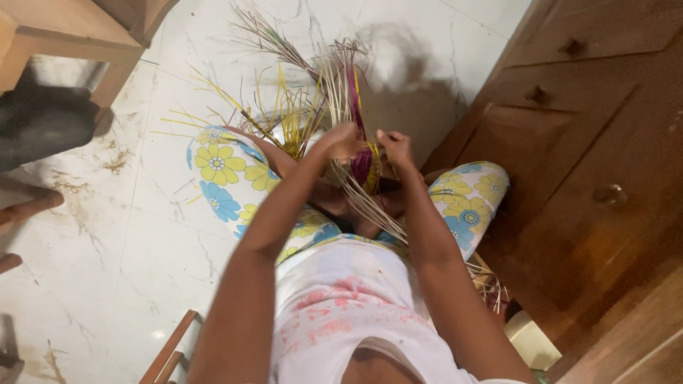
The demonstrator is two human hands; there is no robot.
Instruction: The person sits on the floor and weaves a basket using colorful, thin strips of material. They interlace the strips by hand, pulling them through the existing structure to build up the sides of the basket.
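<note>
Head cam: my left hand (340,142) and right hand (395,148) are pinching straw strands (334,92), mid-weave; next tuck needs tension.

Left hand (340,142) and right hand (395,148) gripping woven straw strands (341,92), white tiled floor (142,235)

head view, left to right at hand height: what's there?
Dark cloth bundle → white tiled floor → left knee in flowered fabric → left hand → right hand, both on the bundle of straw strips → right knee in flowered fabric → wooden cabinet.
</note>
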